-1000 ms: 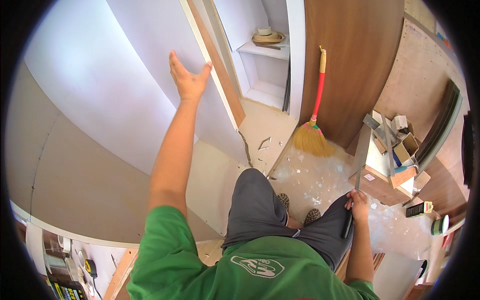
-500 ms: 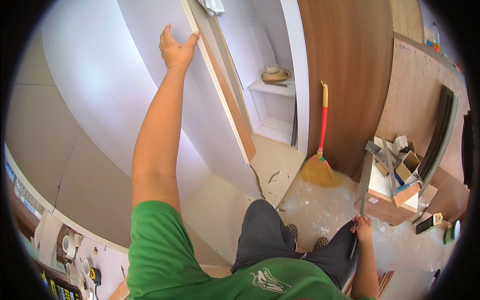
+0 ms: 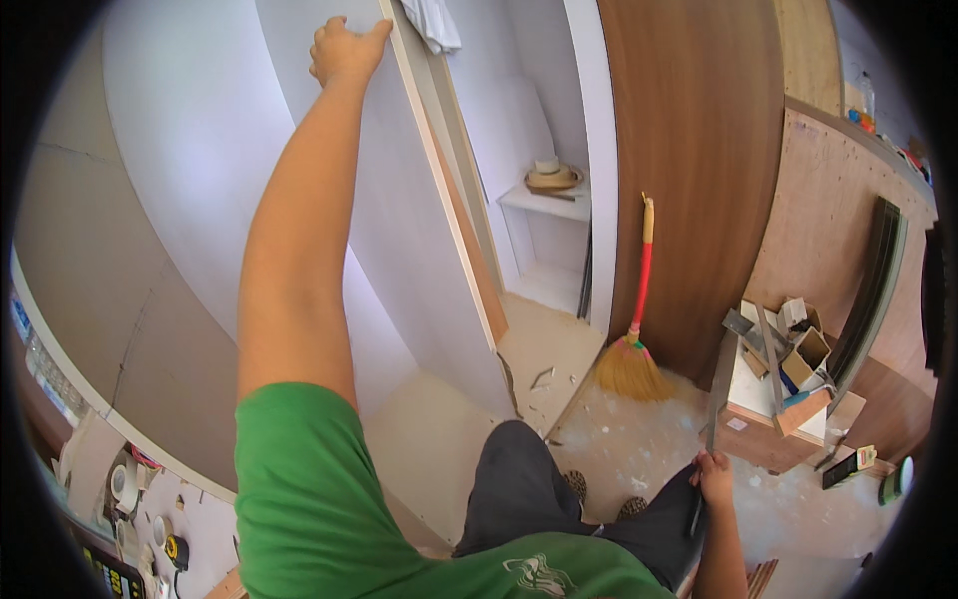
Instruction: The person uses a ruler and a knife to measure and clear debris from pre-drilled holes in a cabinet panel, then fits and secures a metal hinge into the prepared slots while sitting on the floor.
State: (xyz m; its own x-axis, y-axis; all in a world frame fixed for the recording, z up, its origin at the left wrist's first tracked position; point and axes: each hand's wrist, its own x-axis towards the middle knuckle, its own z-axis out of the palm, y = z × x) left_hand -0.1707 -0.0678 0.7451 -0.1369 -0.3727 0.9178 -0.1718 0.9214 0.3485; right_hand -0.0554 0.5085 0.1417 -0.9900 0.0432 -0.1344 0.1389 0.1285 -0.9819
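My left arm reaches up to a tall white panel [image 3: 384, 180]. Near the panel's upper edge, my left hand [image 3: 347, 52] rests on its face with fingers apart and the thumb by the edge. Low on the right, beside my thigh, my right hand [image 3: 713, 477] is closed around a long, thin, dark grey strip [image 3: 717, 399]. Its upper part points toward the wooden box [image 3: 768, 444], and its darker lower end hangs below my fist. I cannot make out what kind of tool or bar it is.
A straw broom [image 3: 639, 329] leans on a brown panel [image 3: 699, 150]. Behind the white panel, a hat [image 3: 554, 178] lies on a cabinet shelf. A hammer [image 3: 803, 396] and offcuts sit on the box. Debris [image 3: 544, 377] litters the cabinet base; a tape measure [image 3: 177, 551] lies far left.
My left hand has slid farther up the white panel. My right hand still grips the strip, and the whole view has shifted slightly.
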